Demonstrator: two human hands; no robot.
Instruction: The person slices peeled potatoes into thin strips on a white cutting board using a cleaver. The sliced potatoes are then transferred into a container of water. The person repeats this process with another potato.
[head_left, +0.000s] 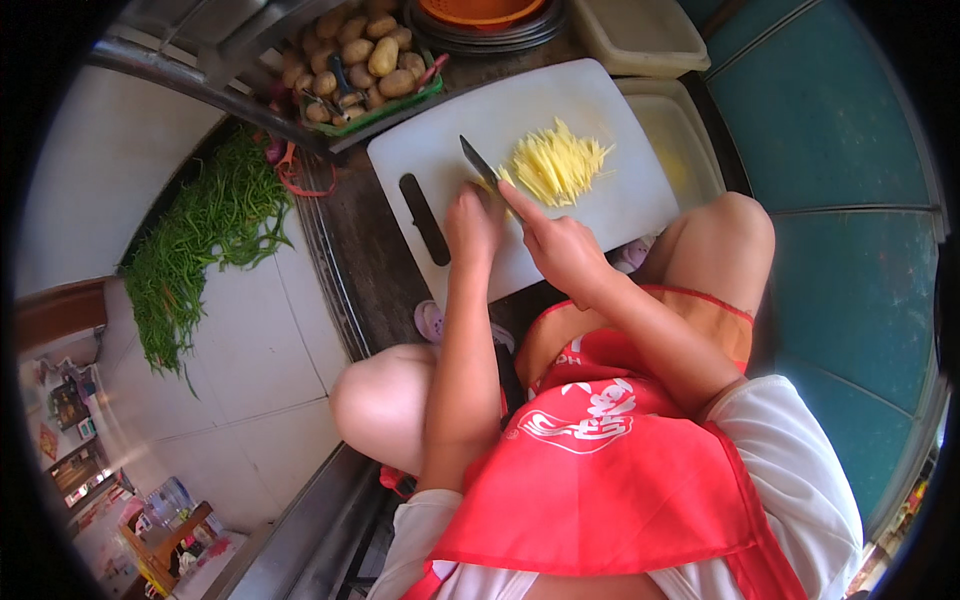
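Observation:
On a white plastic cutting board (517, 274) in front of me lies a heap of thin, pale yellow vegetable strips (559, 165). My right hand (559, 244) grips a kitchen knife (480, 161), its dark blade slanting up and left across the board. Beside the blade, my left hand (474, 225) curls its fingers onto a yellow vegetable piece (486, 184), which is mostly hidden and blurred. A few cut strips lie at the blade's right side, between it and the heap. The board's dark handle slot (424, 219) is left of my left hand.
A green basket (375, 112) of potatoes (360, 52) with a peeler (341, 75) stands beyond the board. Right of it are an orange colander (480, 11) and plastic tubs (637, 37). Green chillies (202, 240) spread over the tiled floor (247, 330) at left. Teal panels (825, 135) border the right.

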